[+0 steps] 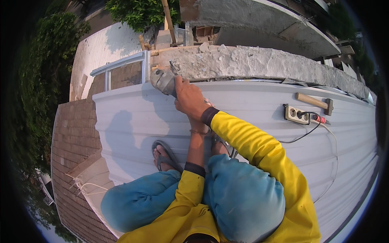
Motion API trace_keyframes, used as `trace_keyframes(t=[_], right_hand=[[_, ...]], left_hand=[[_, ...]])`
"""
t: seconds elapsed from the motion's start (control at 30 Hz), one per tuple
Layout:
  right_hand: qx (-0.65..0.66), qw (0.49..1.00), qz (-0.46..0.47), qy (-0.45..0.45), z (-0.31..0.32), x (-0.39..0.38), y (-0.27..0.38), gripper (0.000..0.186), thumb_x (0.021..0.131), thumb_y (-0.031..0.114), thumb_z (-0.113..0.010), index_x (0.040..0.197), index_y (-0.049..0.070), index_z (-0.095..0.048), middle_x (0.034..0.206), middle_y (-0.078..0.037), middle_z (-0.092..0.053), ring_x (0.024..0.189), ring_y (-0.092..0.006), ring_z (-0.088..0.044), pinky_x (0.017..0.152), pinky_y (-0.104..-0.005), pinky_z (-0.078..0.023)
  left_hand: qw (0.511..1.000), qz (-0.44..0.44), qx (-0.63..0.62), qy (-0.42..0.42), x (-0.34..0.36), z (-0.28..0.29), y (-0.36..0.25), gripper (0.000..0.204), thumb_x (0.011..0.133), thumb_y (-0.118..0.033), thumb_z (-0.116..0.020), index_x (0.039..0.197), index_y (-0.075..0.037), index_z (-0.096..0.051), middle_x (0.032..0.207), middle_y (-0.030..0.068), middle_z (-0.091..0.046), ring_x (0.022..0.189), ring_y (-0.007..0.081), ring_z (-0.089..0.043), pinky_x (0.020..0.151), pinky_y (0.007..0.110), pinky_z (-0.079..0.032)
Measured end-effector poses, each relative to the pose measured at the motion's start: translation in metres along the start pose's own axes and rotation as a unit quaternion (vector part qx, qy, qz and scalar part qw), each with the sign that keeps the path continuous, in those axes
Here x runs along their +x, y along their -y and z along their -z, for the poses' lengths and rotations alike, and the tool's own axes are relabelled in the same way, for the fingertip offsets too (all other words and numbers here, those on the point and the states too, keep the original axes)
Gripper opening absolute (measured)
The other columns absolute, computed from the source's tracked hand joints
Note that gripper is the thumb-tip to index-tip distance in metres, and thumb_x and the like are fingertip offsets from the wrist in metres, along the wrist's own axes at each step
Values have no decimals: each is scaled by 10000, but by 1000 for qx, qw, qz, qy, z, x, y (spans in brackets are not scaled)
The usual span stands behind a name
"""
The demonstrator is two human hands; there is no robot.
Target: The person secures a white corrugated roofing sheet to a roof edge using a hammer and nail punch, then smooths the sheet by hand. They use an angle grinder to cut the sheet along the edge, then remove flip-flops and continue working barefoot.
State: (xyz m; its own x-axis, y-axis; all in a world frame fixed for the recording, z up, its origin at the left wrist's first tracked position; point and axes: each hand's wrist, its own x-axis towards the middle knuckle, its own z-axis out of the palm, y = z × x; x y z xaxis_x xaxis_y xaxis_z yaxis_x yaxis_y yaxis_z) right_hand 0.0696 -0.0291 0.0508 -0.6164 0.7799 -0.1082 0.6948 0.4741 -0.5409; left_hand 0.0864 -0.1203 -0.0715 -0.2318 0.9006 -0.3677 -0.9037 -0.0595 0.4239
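Observation:
My right hand (pixel 189 97) is closed around the grey angle grinder (pixel 164 82), just behind its metal head. The grinder's head is by the corner where the metal frame (pixel 144 67) meets the rough concrete wall top (pixel 239 62). My left hand (pixel 199 124) reaches up beneath the right one; a few curled fingers show at the tool's rear, and the rest is hidden. I cannot make out the disc clearly. Both hands are over the pale corrugated roof sheet (pixel 251 105), close to its far edge.
On the sheet to the right lie a wooden-handled hammer (pixel 312 100) and a power strip (pixel 298 114) with a plugged-in black cable (pixel 302 138). My sandalled foot (pixel 163 158) stands on the sheet. Lower brown roof tiles (pixel 75 141) lie past its left edge.

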Motion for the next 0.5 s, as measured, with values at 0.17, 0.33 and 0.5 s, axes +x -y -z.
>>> trace_keyframes(t=[0.17,0.33,0.5], right_hand=[[14,1000,-10,-2,1,5,-5,532,737,40,-748,1158,-14,-429,985,-254,-621,844,-400,-714,714,-449,-593],[32,999,-21,4,1,12,-11,599,739,107,-768,1200,-18,-407,983,-260,-619,849,-423,-701,734,-480,-578],[30,999,-26,11,-1,13,-12,630,741,132,-763,1228,-19,-393,967,-260,-620,846,-432,-694,743,-501,-568]], left_hand=[[1000,14,14,11,10,14,5,322,1047,-288,-508,1227,-22,-513,1029,148,-619,935,296,-631,821,436,-562],[999,13,23,24,17,24,9,429,1080,-402,-432,1238,-9,-495,1073,163,-608,961,318,-626,838,458,-555],[998,46,38,-9,18,25,8,442,1078,-427,-421,1224,-18,-505,1076,164,-613,954,310,-623,845,450,-551]])
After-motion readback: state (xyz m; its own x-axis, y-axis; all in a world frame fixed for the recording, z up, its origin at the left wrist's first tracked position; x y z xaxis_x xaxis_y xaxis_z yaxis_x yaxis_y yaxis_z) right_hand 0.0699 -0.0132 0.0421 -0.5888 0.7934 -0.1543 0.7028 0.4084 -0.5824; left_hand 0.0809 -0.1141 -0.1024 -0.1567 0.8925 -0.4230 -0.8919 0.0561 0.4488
